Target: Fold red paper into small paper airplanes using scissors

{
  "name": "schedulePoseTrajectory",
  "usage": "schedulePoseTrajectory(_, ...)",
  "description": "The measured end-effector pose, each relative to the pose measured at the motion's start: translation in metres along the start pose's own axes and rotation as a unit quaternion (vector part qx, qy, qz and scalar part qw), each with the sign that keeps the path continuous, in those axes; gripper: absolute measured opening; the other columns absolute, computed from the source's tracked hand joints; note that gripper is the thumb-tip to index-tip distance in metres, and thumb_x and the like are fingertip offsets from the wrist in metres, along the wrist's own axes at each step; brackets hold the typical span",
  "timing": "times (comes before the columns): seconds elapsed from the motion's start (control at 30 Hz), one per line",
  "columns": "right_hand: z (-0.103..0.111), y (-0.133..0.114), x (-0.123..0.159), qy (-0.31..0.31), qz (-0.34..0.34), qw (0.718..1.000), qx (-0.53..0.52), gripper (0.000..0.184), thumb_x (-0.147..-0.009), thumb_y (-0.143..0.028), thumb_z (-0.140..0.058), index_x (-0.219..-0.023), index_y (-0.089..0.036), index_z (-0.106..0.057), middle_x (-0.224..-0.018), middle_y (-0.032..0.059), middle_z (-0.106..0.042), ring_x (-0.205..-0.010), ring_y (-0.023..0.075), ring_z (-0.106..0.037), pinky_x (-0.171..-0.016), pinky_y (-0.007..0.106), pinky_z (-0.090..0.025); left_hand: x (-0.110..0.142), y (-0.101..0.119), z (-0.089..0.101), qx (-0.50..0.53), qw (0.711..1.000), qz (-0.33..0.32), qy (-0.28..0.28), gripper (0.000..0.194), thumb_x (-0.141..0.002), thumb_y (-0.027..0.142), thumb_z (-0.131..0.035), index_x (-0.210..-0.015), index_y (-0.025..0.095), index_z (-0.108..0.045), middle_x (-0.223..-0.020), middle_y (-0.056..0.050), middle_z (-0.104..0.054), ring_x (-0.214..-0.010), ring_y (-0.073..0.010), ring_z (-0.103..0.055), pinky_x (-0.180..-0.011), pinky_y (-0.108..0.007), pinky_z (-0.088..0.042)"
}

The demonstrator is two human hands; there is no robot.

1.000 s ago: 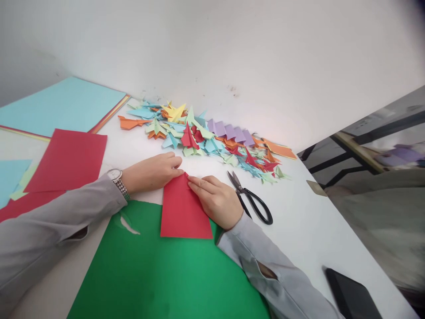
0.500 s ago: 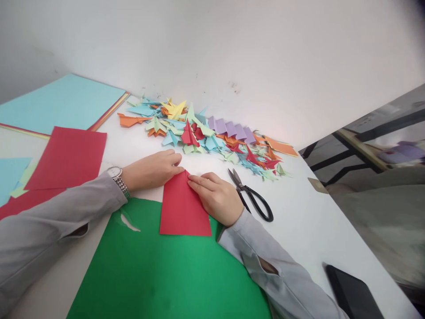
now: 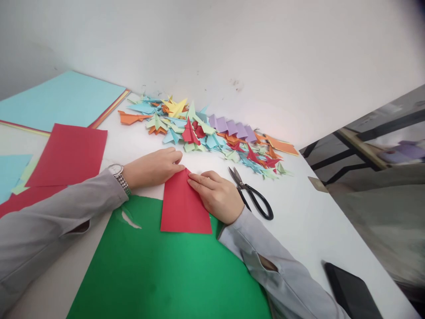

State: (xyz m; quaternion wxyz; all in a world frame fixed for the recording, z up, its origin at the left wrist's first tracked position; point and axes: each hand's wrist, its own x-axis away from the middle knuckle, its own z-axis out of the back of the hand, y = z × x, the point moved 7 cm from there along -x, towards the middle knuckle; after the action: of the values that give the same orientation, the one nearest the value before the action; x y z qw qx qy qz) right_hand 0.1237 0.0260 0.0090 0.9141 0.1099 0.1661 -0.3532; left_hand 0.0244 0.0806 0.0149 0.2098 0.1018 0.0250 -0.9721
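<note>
A sheet of red paper (image 3: 185, 208) lies partly on a green sheet (image 3: 159, 270), its far end folded to a point. My left hand (image 3: 154, 167) is closed at the far left edge of the red paper, thumb and fingers at the folded corner. Opposite it, my right hand (image 3: 219, 193) presses its fingers together on the right fold near the tip. Part of the paper's right edge is hidden under that hand. Just right of my right hand rest black-handled scissors (image 3: 250, 191), blades slightly apart.
Folded paper planes (image 3: 191, 133) in many colours are heaped along the wall, with pleated purple paper (image 3: 232, 127) among them. At left lie red sheets (image 3: 68, 155) and a light blue stack (image 3: 63, 102). A black phone (image 3: 352, 290) lies near the table's right edge.
Both hands stay at the folded tip of the red paper with hardly any movement. The whole view has shifted very slightly.
</note>
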Motion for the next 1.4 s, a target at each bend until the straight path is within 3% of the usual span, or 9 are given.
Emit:
schedulePoseTrajectory(0.87, 0.0016, -0.0034, -0.0015, 0.005, 0.015, 1.0, 0.019, 0.031, -0.089, -0.01, -0.042, -0.109, -0.014, -0.066, -0.113, 0.0075, -0.067, -0.089, 0.0207, -0.055, -0.073, 0.034, -0.055, 0.0006, 0.0015, 0.0016, -0.028, 0.999, -0.013, 0.019, 0.034, -0.091, 0.014, -0.03, -0.08, 0.012, -0.062, -0.082, -0.009, -0.053, -0.072, -0.0169, -0.043, -0.067, -0.029, -0.036)
schedulePoseTrajectory(1.1, 0.0021, -0.0037, -0.0017, 0.015, 0.018, 0.999, 0.023, 0.03, -0.088, -0.009, -0.044, -0.108, -0.013, -0.066, -0.112, 0.0065, -0.067, -0.087, 0.0204, -0.055, -0.073, 0.033, -0.054, 0.0005, 0.0014, -0.0001, -0.044, 0.999, -0.007, 0.01, 0.036, -0.09, 0.009, -0.029, -0.107, 0.014, -0.061, -0.088, -0.01, -0.055, -0.073, -0.0177, -0.044, -0.068, -0.03, -0.034)
schedulePoseTrajectory(1.4, 0.0024, -0.0043, -0.0021, 0.014, 0.023, 0.999, 0.031, 0.03, -0.088, -0.01, -0.043, -0.108, -0.013, -0.067, -0.112, 0.0061, -0.068, -0.087, 0.0207, -0.054, -0.071, 0.033, -0.055, 0.0009, 0.0015, -0.0015, -0.054, 0.998, -0.003, 0.03, 0.031, -0.091, 0.014, -0.033, -0.095, 0.015, -0.064, -0.087, -0.01, -0.055, -0.073, -0.0175, -0.044, -0.067, -0.031, -0.034)
